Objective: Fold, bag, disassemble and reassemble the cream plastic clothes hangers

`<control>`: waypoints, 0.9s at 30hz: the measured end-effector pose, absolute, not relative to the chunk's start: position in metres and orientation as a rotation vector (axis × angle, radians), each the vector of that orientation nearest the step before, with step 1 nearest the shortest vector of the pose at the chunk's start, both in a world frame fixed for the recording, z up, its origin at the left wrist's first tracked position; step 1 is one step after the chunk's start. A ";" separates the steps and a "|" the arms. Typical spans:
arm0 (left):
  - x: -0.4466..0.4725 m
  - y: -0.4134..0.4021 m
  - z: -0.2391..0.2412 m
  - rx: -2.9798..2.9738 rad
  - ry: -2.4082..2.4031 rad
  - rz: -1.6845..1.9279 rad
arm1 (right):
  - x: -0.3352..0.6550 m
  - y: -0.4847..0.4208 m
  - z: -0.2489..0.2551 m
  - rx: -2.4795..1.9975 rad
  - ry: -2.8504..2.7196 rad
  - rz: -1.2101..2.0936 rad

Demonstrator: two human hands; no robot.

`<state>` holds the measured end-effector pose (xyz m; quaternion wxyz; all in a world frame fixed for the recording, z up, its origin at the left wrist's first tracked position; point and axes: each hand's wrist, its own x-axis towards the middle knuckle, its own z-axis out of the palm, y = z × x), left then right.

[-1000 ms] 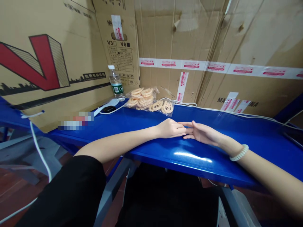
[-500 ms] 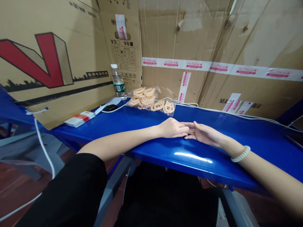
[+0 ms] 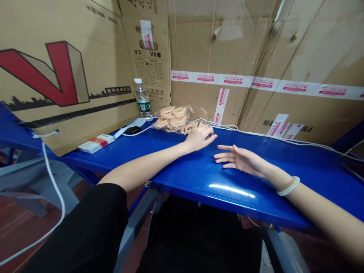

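Note:
My left hand (image 3: 199, 138) is held over the near edge of a clear bag of pale ring-shaped snacks (image 3: 173, 118), covering part of the rings at the bag's right end. Its thumb and forefinger are apart, the other fingers curl partly out of sight, and nothing shows between them. Whether it touches the bag I cannot tell. A short gap to the right, my right hand (image 3: 243, 160) rests on its edge at the blue table (image 3: 187, 178). Its fingers are spread, the palm faces left, and it holds nothing. A pale coiled band (image 3: 289, 186) circles that wrist.
Behind the snacks stands a water bottle (image 3: 143, 100) with a green label. Left of it lie a white and orange box (image 3: 96, 143), a white object (image 3: 129, 127) and a black object (image 3: 133, 130). Cardboard sheets (image 3: 204, 45) wall the back and left. A white cable (image 3: 267, 137) runs along the rear.
My left hand has parted from the right hand's fingers and moved left and away from me, to the snack bag. My right hand stays in place, its fingers now spread and free.

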<state>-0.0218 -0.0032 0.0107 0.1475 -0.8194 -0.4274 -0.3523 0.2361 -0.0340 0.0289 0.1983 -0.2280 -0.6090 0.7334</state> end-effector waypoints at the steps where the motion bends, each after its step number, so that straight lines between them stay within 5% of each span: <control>1: -0.027 0.003 0.012 -2.320 -1.344 -0.995 | 0.236 -0.034 0.029 -0.654 -1.695 2.046; 7: -0.048 0.024 0.005 -2.317 -1.969 -0.520 | 0.235 -0.036 0.032 -0.694 -1.685 2.011; 17: -0.055 0.029 0.008 -2.405 -2.113 -0.381 | 0.237 -0.032 0.035 -0.724 -1.713 1.932; 27: -0.060 0.024 0.000 -2.550 -1.850 -0.422 | 0.269 -0.005 0.057 -1.037 -1.564 1.221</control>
